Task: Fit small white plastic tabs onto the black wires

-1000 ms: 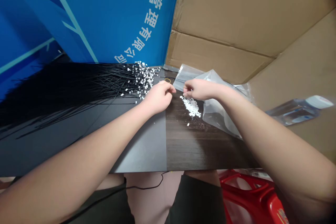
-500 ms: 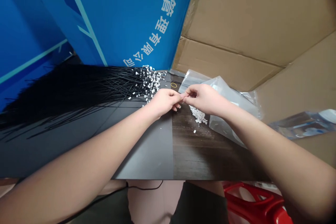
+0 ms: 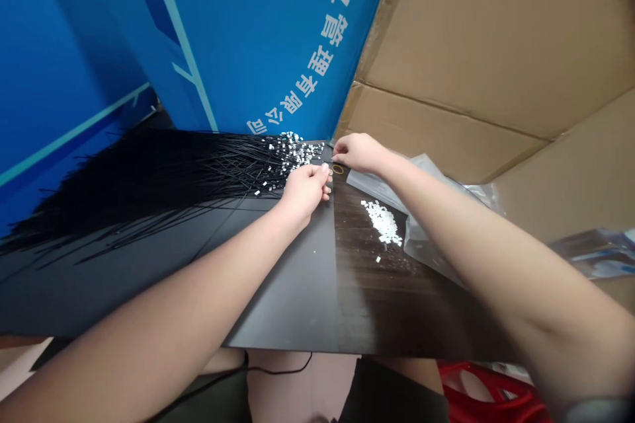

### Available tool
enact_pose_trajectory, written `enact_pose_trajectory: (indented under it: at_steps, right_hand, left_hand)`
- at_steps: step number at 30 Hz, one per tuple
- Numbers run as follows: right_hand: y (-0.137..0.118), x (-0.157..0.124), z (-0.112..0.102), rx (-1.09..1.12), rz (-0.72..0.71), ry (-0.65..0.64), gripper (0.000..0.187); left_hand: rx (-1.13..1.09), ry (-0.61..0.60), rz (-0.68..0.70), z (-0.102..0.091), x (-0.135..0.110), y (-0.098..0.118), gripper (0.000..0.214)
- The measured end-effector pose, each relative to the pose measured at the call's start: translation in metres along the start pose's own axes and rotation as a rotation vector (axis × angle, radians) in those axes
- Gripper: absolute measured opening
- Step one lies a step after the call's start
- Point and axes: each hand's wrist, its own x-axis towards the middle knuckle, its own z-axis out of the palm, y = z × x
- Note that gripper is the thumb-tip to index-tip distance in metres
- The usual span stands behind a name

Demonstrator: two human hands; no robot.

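Observation:
My left hand (image 3: 305, 190) is closed in a pinch over the grey mat, beside the white-tipped ends of a large bundle of thin black wires (image 3: 198, 162). Whatever sits between its fingertips is too small to make out. Further back, my right hand (image 3: 358, 151) has its fingers bent together beside a thin yellow ring (image 3: 338, 173); anything they hold is hidden. Small white connector-like pieces (image 3: 383, 223) lie in a loose pile on the dark wood surface, below my right forearm.
A clear plastic bag (image 3: 374, 190) lies under my right forearm. Behind the table stand a blue panel (image 3: 258, 33) with white lettering and a cardboard wall (image 3: 446, 119). Clear plastic packaging (image 3: 595, 254) is at the right, and a red stool (image 3: 489, 396) is below the table edge.
My hands were together at the fingertips and are now apart. The right has moved back toward the yellow ring, uncovering the white pile; the left stays pinched. The view has shifted slightly.

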Motion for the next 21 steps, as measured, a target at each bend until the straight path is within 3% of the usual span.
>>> enact_pose_trajectory:
  at_steps: [6, 12, 14, 17, 21]
  right_hand:
    - [-0.014, 0.034, 0.022, -0.078, 0.006, -0.111, 0.018]
    - [-0.015, 0.031, 0.014, -0.065, 0.025, -0.148, 0.01]
    - [-0.014, 0.026, 0.0, 0.014, 0.022, -0.044, 0.009]
    - [-0.013, 0.003, -0.038, 0.383, -0.056, 0.3, 0.005]
    - [-0.014, -0.073, -0.1, 0.854, -0.217, 0.578, 0.021]
  left_hand:
    - [0.071, -0.008, 0.009, -0.001, 0.002, -0.007, 0.031]
    - [0.087, 0.001, 0.006, 0.0, 0.002, -0.008, 0.028]
    - [0.042, 0.031, -0.001, 0.0, 0.002, -0.007, 0.027]
    - [-0.042, 0.054, 0.045, -0.002, 0.004, -0.002, 0.024]
    - [-0.111, 0.02, 0.125, -0.006, 0.005, 0.006, 0.02]
